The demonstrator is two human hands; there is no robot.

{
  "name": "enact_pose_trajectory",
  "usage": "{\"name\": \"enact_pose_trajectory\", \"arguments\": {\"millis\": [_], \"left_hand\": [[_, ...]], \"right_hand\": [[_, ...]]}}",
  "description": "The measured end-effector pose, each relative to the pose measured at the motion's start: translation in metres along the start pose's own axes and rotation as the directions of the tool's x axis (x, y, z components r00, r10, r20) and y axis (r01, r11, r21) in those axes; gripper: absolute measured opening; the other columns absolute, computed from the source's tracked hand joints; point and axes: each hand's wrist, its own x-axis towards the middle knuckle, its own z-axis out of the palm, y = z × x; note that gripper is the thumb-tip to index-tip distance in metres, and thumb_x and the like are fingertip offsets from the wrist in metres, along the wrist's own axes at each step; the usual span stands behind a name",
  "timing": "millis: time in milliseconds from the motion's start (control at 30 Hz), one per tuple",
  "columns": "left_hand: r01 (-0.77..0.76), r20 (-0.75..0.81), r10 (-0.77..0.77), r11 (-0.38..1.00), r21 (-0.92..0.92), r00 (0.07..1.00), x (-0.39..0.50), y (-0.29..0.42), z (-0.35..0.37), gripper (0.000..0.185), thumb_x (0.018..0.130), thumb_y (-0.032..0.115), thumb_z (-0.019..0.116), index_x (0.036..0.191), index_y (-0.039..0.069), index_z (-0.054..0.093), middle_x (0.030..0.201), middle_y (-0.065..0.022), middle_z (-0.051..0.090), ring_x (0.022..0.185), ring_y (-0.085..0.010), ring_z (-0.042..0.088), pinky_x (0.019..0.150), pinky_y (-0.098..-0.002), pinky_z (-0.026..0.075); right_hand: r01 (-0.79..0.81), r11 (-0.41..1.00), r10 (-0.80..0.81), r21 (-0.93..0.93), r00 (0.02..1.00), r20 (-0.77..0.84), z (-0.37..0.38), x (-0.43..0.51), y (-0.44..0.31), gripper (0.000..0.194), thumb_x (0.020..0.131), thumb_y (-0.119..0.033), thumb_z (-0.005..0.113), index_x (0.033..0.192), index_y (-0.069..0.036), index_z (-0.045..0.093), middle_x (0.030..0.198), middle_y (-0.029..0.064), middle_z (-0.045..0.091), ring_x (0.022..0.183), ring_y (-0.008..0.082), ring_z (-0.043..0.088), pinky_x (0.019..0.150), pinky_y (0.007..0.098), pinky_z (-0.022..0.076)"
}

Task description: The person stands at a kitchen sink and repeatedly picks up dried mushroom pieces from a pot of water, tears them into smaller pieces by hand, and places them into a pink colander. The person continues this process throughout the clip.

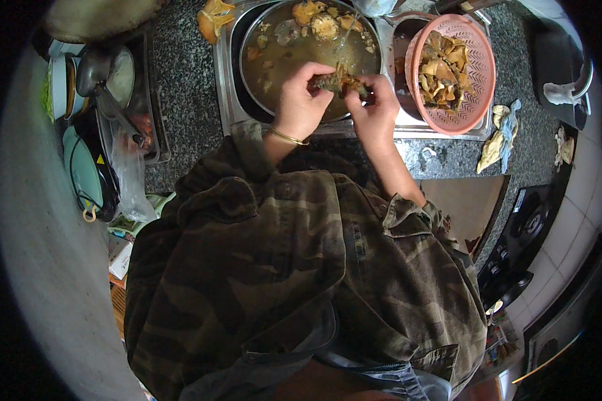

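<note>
My left hand (301, 103) and my right hand (376, 108) grip a ragged brown-green piece of mushroom (340, 84) from both ends, fingertips pinching it. Both are above the near part of a round metal basin (242, 57), which sits in the left bowl of a steel double sink (224, 85). Murky brown water (281, 65) fills the basin. Orange-brown mushrooms (325, 26) float towards its far side, with small bits scattered around. A thin stream of water (345, 42) falls in. Over the right bowl, a pink plastic colander (481, 75) holds torn mushroom pieces (444, 70).
An orange mushroom (213, 20) lies on the granite counter (190, 90) left of the sink. Blue and cream cloths (504, 135) lie right of it. A metal ladle (93, 75) and a clear plastic bag (133, 170) are at left, a black gas hob (527, 220) at right.
</note>
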Motion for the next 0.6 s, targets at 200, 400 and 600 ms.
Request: {"name": "enact_pose_trajectory", "arguments": {"millis": [200, 400, 600], "left_hand": [[0.282, 0.165, -0.23, 0.712, -0.643, 0.959, 0.004, 0.015, -0.017, 0.029, 0.081, -0.006, 0.056, 0.109, 0.001, 0.052, 0.101, -0.0073, 0.058, 0.093, -0.0136, 0.057, 0.081, -0.0269, 0.05], [0.313, 0.267, -0.168, 0.606, -0.731, 0.949, -0.005, 0.037, -0.022, 0.03, 0.081, -0.01, 0.053, 0.109, 0.0, 0.05, 0.104, -0.0084, 0.056, 0.095, -0.0154, 0.057, 0.083, -0.0291, 0.051], [0.263, 0.25, -0.118, 0.669, -0.695, 0.961, -0.009, 0.05, -0.024, 0.029, 0.081, -0.011, 0.053, 0.108, 0.0, 0.049, 0.104, -0.0088, 0.056, 0.097, -0.016, 0.056, 0.084, -0.029, 0.05]], "right_hand": [[-0.425, 0.585, 0.377, 0.691, 0.897, 0.233, -0.017, 0.001, -0.009, 0.023, 0.078, 0.005, 0.06, 0.1, 0.0, 0.054, 0.091, 0.0062, 0.06, 0.082, 0.0113, 0.057, 0.074, 0.0232, 0.0462], [-0.464, 0.274, 0.333, 0.842, 0.867, 0.37, -0.027, -0.007, -0.032, 0.026, 0.082, 0.007, 0.056, 0.106, -0.002, 0.049, 0.097, 0.0106, 0.059, 0.087, 0.0182, 0.06, 0.076, 0.0314, 0.052], [-0.421, 0.291, 0.277, 0.859, 0.897, 0.345, -0.029, -0.007, -0.044, 0.025, 0.082, 0.008, 0.054, 0.105, -0.001, 0.048, 0.098, 0.0115, 0.058, 0.089, 0.0199, 0.06, 0.078, 0.0334, 0.0531]]}}
